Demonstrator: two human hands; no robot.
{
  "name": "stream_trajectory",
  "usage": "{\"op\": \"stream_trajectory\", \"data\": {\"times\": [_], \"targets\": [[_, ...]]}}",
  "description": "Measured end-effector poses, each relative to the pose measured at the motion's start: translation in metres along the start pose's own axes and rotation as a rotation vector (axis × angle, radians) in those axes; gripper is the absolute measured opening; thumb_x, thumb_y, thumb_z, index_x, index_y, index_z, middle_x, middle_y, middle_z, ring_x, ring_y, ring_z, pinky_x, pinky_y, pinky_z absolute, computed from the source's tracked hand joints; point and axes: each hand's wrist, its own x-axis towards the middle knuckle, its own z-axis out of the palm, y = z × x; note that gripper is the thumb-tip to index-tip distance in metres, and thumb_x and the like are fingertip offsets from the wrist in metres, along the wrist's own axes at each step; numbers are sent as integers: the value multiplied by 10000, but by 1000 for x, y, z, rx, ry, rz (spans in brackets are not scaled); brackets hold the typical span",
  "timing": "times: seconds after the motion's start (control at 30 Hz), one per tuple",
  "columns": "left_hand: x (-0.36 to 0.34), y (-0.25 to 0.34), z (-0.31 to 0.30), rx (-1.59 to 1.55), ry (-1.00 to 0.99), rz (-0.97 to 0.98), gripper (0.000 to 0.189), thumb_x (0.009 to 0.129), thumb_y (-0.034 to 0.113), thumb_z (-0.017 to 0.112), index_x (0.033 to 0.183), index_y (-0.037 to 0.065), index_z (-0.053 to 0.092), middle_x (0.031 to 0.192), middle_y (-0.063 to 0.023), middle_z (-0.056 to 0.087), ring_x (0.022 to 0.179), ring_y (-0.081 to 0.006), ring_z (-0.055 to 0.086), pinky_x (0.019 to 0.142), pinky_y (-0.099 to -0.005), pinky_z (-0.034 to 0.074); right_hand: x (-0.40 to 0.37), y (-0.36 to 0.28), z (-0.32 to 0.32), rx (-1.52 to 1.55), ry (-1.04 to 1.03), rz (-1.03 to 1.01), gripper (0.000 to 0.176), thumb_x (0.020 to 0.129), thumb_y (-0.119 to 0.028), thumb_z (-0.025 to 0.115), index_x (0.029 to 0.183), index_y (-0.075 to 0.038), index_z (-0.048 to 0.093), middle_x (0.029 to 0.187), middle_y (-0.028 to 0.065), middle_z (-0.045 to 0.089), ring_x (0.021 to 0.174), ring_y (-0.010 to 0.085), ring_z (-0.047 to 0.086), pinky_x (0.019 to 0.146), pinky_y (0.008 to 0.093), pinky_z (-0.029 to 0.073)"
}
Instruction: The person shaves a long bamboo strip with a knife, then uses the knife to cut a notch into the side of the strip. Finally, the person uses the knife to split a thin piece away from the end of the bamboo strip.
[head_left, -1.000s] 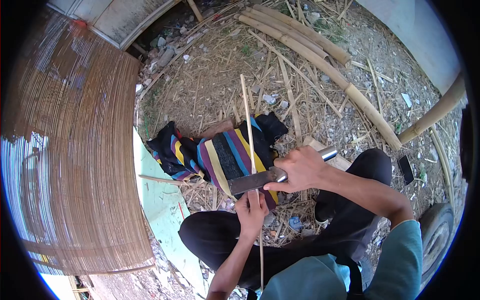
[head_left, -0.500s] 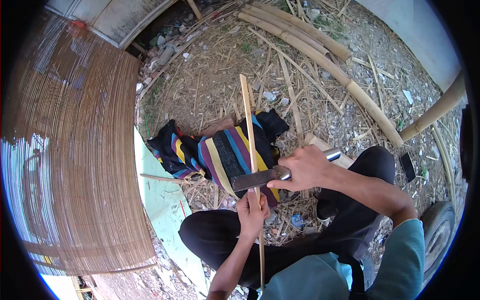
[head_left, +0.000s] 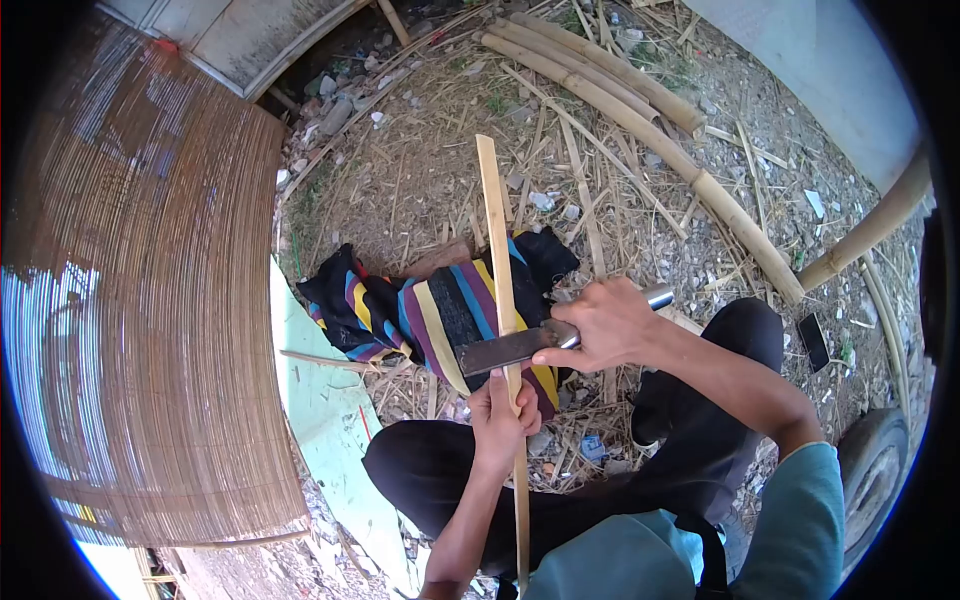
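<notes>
My left hand is closed around a long, pale bamboo strip, which runs from near my lap up past the striped cloth. In my right hand is the metal handle of a broad-bladed knife, fingers wrapped round it. The blade lies across the strip, just above my left thumb. Beneath the strip, a black cloth with yellow, blue and purple stripes lies bunched on the ground. Part of a wooden piece shows behind the cloth.
Thick bamboo poles lie at the upper right. A slatted bamboo screen stands at the left, beside a pale green board. A phone rests on the ground near my right knee, and a tyre is at the lower right.
The strip's far end has risen slightly in view. The knife and both hands have shifted slightly up, with the blade still across the strip.
</notes>
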Motion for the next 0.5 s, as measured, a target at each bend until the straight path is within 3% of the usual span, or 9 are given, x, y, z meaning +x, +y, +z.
{"op": "stream_trajectory", "data": {"times": [0.13,0.2,0.27,0.33,0.4,0.47,0.5], "targets": [[-4,3,0,-51,-75,-56,449,1009,333,263,1095,-9,540,645,9,348,432,-56,278,386,-217,233,-6,-1,4,81,-39,22,668,753,-723,466,679,-95,680,520,121,584,538,307,625,500,391,503],[-3,3,4,-39,-40,-63,440,1007,352,258,980,7,530,639,11,357,412,-50,272,366,-209,215,-5,-1,0,66,-67,24,667,760,-720,460,697,-94,684,534,125,590,550,309,627,506,402,503],[-3,7,4,-62,-48,-77,452,1006,351,260,1034,-12,529,638,13,353,412,-49,266,366,-208,214,0,6,2,44,-96,23,667,767,-716,454,715,-93,688,548,130,595,562,310,629,513,414,503],[-5,8,2,-81,-63,-98,470,1006,350,263,1088,-30,528,637,15,349,413,-47,261,367,-207,214,5,23,18,379,29,274,668,782,-699,449,714,-75,678,576,150,602,566,318,626,526,439,502],[-6,8,-3,-30,-38,-31,497,1005,352,266,1158,-55,506,636,19,343,419,-45,254,370,-210,215,7,31,11,378,89,343,668,792,-684,453,711,-57,669,582,176,593,562,336,619,535,447,504],[-3,6,-5,-36,-1,-25,497,1003,361,276,1133,-52,519,634,19,342,421,-45,256,373,-210,219,6,29,-4,29,68,250,659,791,-677,464,693,-56,663,544,182,570,550,348,612,530,441,503],[-3,5,-6,-46,0,-42,494,1003,361,279,1145,-49,514,635,18,342,421,-45,257,374,-209,222,3,27,1,43,86,220,651,781,-679,476,682,-63,663,515,181,554,541,343,614,516,427,502]]}}
